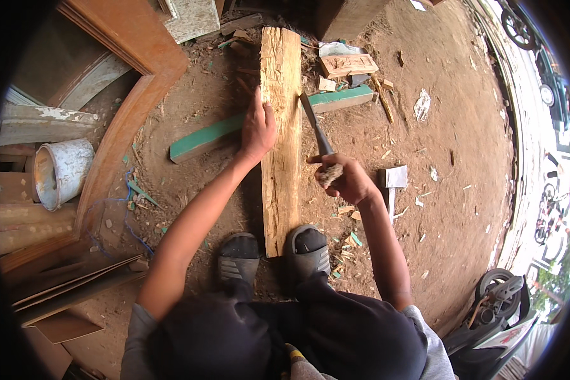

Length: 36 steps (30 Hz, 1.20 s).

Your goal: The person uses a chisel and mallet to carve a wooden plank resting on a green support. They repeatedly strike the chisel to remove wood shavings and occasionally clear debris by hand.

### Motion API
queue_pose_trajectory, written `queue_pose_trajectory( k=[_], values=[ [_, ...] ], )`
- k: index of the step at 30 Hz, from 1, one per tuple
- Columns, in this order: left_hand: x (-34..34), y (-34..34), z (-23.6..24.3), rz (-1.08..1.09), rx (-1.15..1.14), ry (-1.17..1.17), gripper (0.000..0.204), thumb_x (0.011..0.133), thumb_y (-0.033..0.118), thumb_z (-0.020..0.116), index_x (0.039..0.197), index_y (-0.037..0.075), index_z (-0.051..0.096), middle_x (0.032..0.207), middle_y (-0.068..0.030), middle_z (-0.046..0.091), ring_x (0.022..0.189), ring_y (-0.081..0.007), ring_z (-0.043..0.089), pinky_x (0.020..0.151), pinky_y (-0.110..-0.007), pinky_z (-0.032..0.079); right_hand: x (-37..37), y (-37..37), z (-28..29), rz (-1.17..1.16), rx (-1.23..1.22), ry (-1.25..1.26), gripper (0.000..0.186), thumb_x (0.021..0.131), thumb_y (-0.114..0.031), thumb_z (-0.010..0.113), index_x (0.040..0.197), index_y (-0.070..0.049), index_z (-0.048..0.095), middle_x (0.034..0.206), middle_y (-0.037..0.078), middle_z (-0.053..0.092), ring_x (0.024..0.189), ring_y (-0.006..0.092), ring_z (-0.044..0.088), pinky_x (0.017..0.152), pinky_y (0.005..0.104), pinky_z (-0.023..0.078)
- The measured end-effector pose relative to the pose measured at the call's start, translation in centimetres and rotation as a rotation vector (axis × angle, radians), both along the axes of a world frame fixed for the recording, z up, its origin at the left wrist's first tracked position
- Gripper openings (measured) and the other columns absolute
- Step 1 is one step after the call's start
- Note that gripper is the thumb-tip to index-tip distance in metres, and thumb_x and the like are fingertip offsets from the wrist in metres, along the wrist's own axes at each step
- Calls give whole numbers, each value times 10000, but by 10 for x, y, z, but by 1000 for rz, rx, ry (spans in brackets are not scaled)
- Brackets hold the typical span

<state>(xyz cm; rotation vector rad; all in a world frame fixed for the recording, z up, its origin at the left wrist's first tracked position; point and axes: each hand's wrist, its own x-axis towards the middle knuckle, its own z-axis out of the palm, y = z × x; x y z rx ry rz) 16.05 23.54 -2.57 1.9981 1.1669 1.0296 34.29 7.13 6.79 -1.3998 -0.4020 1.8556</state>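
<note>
A long, rough-hewn wooden plank [282,171] lies lengthwise before me, its near end between my sandaled feet. My left hand [258,130] grips the plank's left edge about a third of the way down from the far end. In my right hand [349,180] is a chisel [317,126] with a dark metal blade, held around its worn handle. The blade points away from me, its tip at the plank's right edge. Beneath the plank, a green-painted timber [206,136] runs crosswise. A hatchet [394,178] with a broad, pale head lies on the dirt beside my right forearm.
Wood chips litter the dirt floor. A carved wooden block [348,65] sits beyond the green timber. To the left are a brown wooden frame [164,60] and a paint-stained bucket [73,166]. A parked motorcycle [497,316] stands at the lower right.
</note>
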Motion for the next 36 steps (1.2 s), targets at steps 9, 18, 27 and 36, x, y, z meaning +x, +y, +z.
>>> queue_pose_trajectory(
  k=[9, 18, 27, 36],
  values=[
    [-3, -1, 1, -26, -255, -121, 538, 1062, 203, 388, 1448, -168, 335, 1368, -415, 490, 1239, -524, 530, 1067, -484, 438, -30, 15, 34, -499, 615, -171, 227, 977, -239, 553, 1090, -43, 543, 790, 111, 658, 597, 145, 589, 489, 276, 450],
    [-5, 1, -13, -8, -58, -15, 535, 1078, 231, 370, 1399, -197, 374, 1285, -433, 535, 1186, -538, 553, 1035, -497, 449, -47, 22, 12, -384, 33, 192, 196, 957, -217, 560, 1012, -29, 558, 967, 112, 645, 690, 156, 633, 460, 263, 454],
    [0, -4, 5, 45, -229, -127, 520, 1073, 233, 368, 1394, -175, 407, 1274, -421, 551, 1181, -525, 564, 1019, -490, 462, -44, 33, 38, -266, 664, 18, 184, 915, -203, 638, 1016, -72, 560, 859, 100, 642, 690, 152, 597, 550, 296, 480],
    [-2, -3, -5, 10, -168, -175, 522, 1080, 244, 370, 1380, -180, 418, 1256, -413, 568, 1156, -528, 578, 996, -496, 474, -56, 17, 15, -499, 269, 109, 182, 933, -254, 613, 955, -90, 535, 784, 55, 591, 648, 172, 565, 521, 305, 404]
  ],
)
